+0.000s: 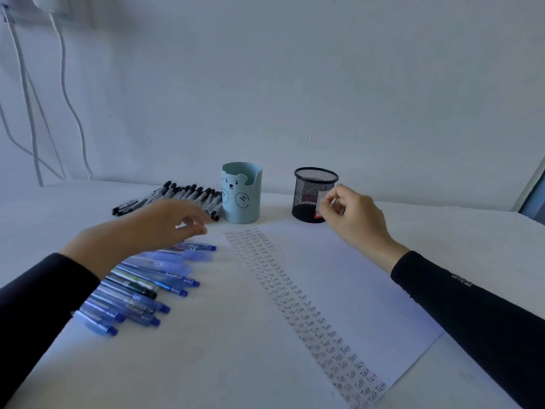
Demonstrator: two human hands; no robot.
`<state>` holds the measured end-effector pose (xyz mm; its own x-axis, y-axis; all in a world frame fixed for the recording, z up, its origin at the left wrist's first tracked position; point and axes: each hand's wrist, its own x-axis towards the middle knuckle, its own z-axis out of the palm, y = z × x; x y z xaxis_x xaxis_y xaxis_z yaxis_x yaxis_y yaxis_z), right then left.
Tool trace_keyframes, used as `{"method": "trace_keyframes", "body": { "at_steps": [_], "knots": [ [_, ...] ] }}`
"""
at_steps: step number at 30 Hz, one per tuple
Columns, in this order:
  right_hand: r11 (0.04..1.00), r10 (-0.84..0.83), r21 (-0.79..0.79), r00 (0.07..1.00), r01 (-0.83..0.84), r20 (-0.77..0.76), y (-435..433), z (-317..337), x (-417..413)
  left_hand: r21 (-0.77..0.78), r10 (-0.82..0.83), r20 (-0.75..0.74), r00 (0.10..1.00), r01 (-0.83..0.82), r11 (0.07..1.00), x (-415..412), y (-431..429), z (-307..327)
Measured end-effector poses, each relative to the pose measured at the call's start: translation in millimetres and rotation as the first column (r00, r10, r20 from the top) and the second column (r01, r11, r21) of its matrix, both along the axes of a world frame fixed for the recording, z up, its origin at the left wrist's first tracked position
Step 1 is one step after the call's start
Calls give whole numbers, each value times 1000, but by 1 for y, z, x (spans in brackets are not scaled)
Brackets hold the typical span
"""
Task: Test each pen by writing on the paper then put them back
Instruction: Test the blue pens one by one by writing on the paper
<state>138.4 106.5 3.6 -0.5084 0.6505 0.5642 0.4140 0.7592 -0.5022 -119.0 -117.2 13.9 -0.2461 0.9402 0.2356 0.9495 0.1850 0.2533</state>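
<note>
A row of blue pens (141,290) lies fanned side by side at the left side of the paper (339,276), their ends pointing right toward narrow columns of the handwritten word "Test" that run down the middle of the sheet. My left hand (165,222) hovers just above the far end of that row, fingers apart and relaxed, gripping nothing; it is blurred. My right hand (354,216) is raised beyond the sheet's far edge, just beside a black mesh cup (309,184), with thumb and fingers curled together on a small pale object (323,202). What that object is I cannot tell.

A second batch of pens, the black-capped pens (182,196), lies lined up on the counter (486,237) behind my left hand, touching or nearly touching a pale blue cup (244,208) with a bear's face on it. The bear cup and the mesh cup stand upright and apart at the far edge of the paper. Inside the mesh cup something red and white shows through the wire.

Both my arms are in dark sleeves. White cables (67,98) hang down the pale wall (295,69) at the far left.
</note>
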Motion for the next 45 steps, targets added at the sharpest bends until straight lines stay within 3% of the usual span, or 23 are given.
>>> {"method": "trace_keyframes", "body": {
  "at_steps": [3, 12, 17, 19, 21, 23, 25, 31, 34, 37, 39, 41, 43, 45],
  "knots": [
    [997, 61, 37, 997, -63, 56, -17, -7, -6, -61, 67, 14, 998, -66, 996, -9, -5, 4],
    [988, 108, 95, 988, -119, 112, -21, -20, -4, -45, 123, -6, 992, -123, 991, -22, -5, 0],
    [984, 113, 124, 986, -129, 125, -22, -21, -5, -126, 137, -156, 978, -157, 980, -26, -5, 0],
    [978, 136, 144, 983, -154, 123, -23, -20, -5, 64, 84, -175, 981, -74, 995, -22, 1, -4],
    [977, 138, 146, 981, -158, 135, -21, -18, -5, 316, -57, -235, 970, 132, 940, -3, 9, -6],
    [980, 127, 137, 981, -147, 146, -19, -18, -4, 381, -209, -257, 943, 298, 875, 30, 18, -9],
    [982, 117, 129, 979, -139, 166, -17, -18, -4, 342, -310, -201, 929, 363, 867, 59, 28, -20],
    [977, 189, 63, 964, -203, 186, -30, -10, -7, 286, -210, -9, 978, 203, 936, 52, 24, -22],
    [930, 361, -66, 861, -362, 360, -49, -7, -16, 276, -76, 35, 996, 64, 959, 25, 15, -18],
    [902, 402, -45, 795, -430, 453, -65, -18, -24, 240, 33, 14, 999, -36, 970, 9, 10, -19],
    [900, 420, -42, 837, -434, 350, -65, -21, -27, 227, 62, 16, 998, -64, 972, 6, 8, -19],
    [881, 453, -236, 876, -410, 167, -58, -15, -26, 239, 58, 19, 998, -61, 969, 7, 10, -20],
    [690, 463, -546, 870, -474, -170, -50, -2, -23, 270, 25, 67, 997, -42, 962, 12, 14, -21],
    [405, 335, -689, 799, -601, -500, -44, 12, -20, 239, -20, 162, 987, -20, 971, 21, 17, -21]
  ]
}}
